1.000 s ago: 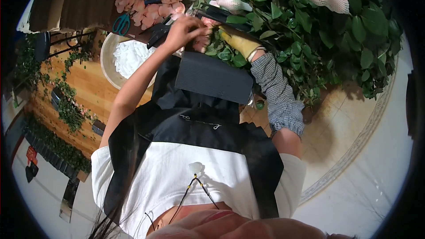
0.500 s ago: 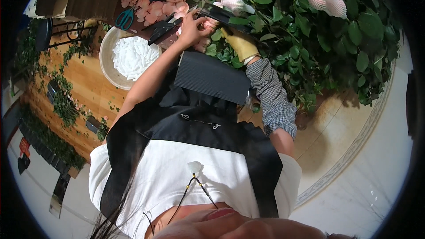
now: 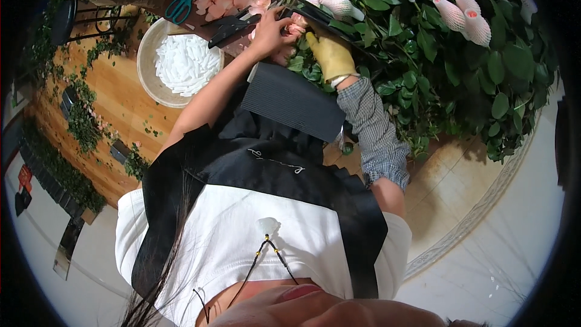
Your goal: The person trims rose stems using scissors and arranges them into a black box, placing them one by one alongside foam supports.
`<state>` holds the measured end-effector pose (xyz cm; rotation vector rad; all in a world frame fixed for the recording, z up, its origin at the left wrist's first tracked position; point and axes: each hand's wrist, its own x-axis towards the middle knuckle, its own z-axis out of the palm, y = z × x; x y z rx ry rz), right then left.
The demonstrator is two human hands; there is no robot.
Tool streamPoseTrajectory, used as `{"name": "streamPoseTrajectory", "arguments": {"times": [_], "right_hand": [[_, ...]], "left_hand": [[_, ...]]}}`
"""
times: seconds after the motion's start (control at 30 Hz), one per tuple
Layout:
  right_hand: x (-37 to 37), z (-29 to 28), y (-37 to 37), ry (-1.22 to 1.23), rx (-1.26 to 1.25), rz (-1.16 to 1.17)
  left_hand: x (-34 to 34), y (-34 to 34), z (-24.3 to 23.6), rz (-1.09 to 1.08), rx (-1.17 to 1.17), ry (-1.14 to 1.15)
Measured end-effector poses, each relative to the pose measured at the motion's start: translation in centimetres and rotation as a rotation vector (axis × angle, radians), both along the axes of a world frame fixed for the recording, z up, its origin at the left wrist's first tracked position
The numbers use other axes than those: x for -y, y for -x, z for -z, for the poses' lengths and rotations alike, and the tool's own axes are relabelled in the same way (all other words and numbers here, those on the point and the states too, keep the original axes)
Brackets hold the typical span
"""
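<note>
My bare left hand (image 3: 270, 34) has its fingers closed round a pink rose head (image 3: 296, 25) at the top middle. Close to its right is my right hand (image 3: 333, 56) in a yellow glove, beside the same rose. The gloved fingers look curled, with their tips partly hidden, and what they hold cannot be made out. A dark flat panel (image 3: 324, 21) slants just beyond both hands. More pale pink petals (image 3: 282, 56) and green leaves (image 3: 311, 71) show below them. Nearer me is a black ribbed pad (image 3: 293, 102).
Left of my forearm stands a round tub (image 3: 147, 63) of white tubes (image 3: 187, 65). Teal scissors (image 3: 178, 9), a black tool (image 3: 233, 29) and loose pink petals (image 3: 221, 0) lie beyond it. Net-wrapped roses (image 3: 475, 21) on leafy stems (image 3: 436, 85) fill the right side.
The view has turned slightly, so the roses sit lower right and the tub higher. My gloved right hand shows more of its back; my left hand stays at the rose.
</note>
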<state>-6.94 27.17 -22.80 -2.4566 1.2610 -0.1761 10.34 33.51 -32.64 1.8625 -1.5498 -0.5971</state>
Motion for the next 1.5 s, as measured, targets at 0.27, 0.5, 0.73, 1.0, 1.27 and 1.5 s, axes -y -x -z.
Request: {"name": "streamPoseTrajectory", "arguments": {"times": [0.27, 0.5, 0.73, 1.0, 1.27, 1.5], "right_hand": [[0.1, 2.0, -0.9, -0.025, -0.177, -0.085], [-0.2, 3.1, 0.6, -0.004, -0.088, -0.191], [0.0, 4.1, 0.0, 0.183, -0.118, -0.162], [0.0, -0.7, 1.7, -0.202, -0.143, -0.166], [-0.7, 1.9, -0.5, -0.385, -0.082, -0.148], [0.4, 0.4, -1.7, -0.609, -0.264, -0.196]], "left_hand": [[-0.3, -0.3, -0.7, -0.032, 0.126, 0.019], [-1.4, -5.7, -4.3, -0.278, -0.415, -0.005], [-1.3, -1.8, -5.6, 0.248, -0.725, -0.579], [-1.6, -6.5, -7.7, -0.02, -0.31, -0.386], [1.3, -3.1, -5.9, 0.15, -0.001, -0.23], [1.6, -1.8, -5.1, 0.008, 0.12, -0.251]]}}
